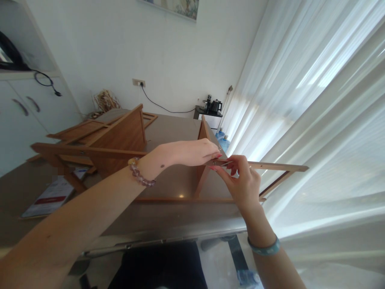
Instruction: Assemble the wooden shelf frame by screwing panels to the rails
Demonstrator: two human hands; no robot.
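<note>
On the counter, wooden pieces seem left unjoined. The part-built frame is gripped by left hand, metal tool by right hand.

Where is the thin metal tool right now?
In the head view, right of centre: the thin metal tool is pinched in the right hand, at the wooden rail, beside the left hand.

I can make out no words, numbers or brands. By the left end of the wooden frame lies a printed sheet with a dark red band, too blurred for me to read.
</note>
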